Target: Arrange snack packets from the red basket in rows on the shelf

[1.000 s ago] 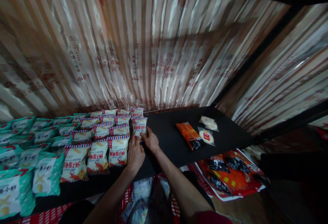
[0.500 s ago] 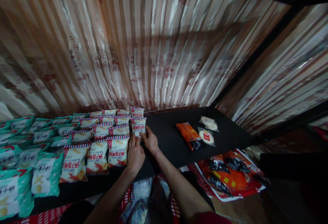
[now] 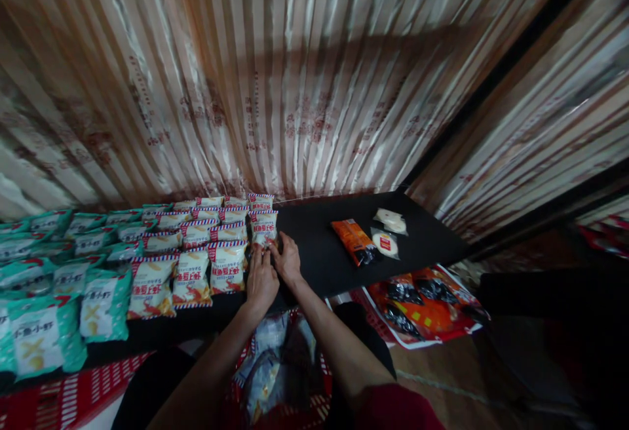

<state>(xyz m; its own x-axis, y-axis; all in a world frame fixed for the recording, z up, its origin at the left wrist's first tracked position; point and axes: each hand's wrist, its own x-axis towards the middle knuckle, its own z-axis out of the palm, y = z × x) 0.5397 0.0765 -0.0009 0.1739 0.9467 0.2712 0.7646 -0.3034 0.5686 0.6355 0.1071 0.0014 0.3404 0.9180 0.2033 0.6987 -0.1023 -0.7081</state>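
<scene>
A white snack bag (image 3: 264,225) with red lettering and a striped top edge stands upright at the right end of the rows. My left hand (image 3: 263,280) grips its lower edge from the front, fingers close together. At its lower right corner, my right hand (image 3: 287,261) holds the same bag, thumb and fingers bent inward. The fingers hide the bag's bottom. Matching bags, such as the front one (image 3: 228,267), line up to the left. Directly behind the held bag stands another small bag (image 3: 260,202).
Teal snack bags (image 3: 104,305) fill the left of the black shelf (image 3: 314,240). An orange packet (image 3: 352,240) and clear-wrapped white round items (image 3: 386,244) lie to the right. Below are a red basket (image 3: 73,394) and a large bag of orange packets (image 3: 417,309). Striped sheeting (image 3: 314,89) hangs behind.
The whole scene has shifted a little upward as my head tilts. Both hands stay at the bag's lower edge, with the fingers slightly rearranged.
</scene>
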